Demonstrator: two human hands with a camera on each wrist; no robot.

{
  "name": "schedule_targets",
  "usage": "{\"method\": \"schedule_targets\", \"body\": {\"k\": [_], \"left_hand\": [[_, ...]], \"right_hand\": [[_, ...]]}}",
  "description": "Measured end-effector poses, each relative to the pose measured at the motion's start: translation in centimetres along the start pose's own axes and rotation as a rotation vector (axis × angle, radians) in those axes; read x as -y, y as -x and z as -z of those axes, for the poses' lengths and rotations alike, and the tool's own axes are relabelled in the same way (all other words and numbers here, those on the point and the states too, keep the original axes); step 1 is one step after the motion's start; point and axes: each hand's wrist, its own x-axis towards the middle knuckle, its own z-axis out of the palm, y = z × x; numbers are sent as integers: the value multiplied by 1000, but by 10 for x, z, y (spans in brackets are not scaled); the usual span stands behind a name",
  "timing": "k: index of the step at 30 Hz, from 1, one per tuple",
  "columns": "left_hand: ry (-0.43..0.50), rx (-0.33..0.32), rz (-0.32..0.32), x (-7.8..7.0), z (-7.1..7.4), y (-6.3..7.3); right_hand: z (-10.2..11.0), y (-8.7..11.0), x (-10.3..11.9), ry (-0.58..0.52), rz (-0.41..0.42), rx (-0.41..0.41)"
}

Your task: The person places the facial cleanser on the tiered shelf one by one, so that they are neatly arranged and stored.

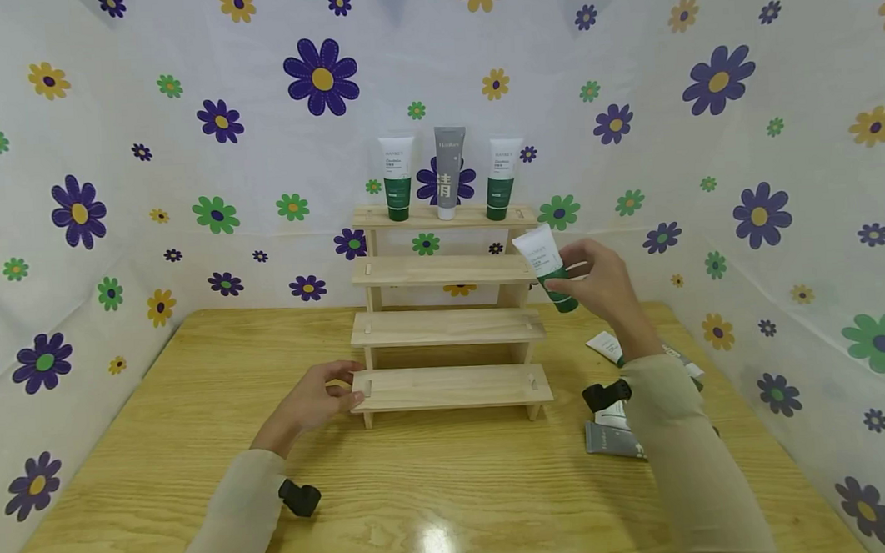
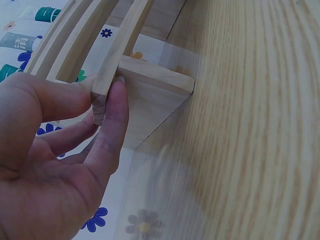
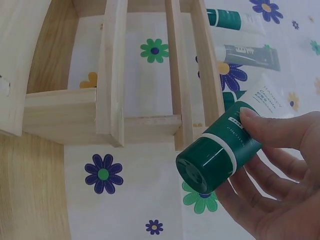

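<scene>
A tiered wooden display rack [image 1: 448, 386] stands on the table. On its top step stand a white-and-green tube [image 1: 398, 178], a grey tube [image 1: 450, 174] and another white-and-green tube [image 1: 503, 180], all caps down. My right hand [image 1: 599, 281] grips a fourth tube, also white and green [image 1: 550, 267], tilted with its green cap low, in front of the rack's right side. In the right wrist view this held tube [image 3: 230, 135] shows its cap end. My left hand [image 1: 321, 396] pinches the left end of the lowest step, thumb and fingers around the board's edge [image 2: 100, 102].
Right of the rack, several tubes lie on the table, among them a grey tube [image 1: 615, 440] and a white one [image 1: 605, 347]; my right forearm partly covers them. A flower-print cloth [image 1: 256, 161] hangs behind and at both sides of the wooden table [image 1: 394, 496].
</scene>
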Motion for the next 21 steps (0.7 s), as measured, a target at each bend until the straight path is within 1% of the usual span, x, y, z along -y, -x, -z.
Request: {"method": "schedule_targets", "body": {"k": [4,13,21], "left_hand": [[4,2,7,0,0,0],[6,1,14,1,0,-1],[6,3,22,1,0,-1]], "right_hand": [[-3,-4,4,-26,3,2],[-12,-10,14,-45,5,-11],[-18,-15,21,-84,-9,-21]]}}
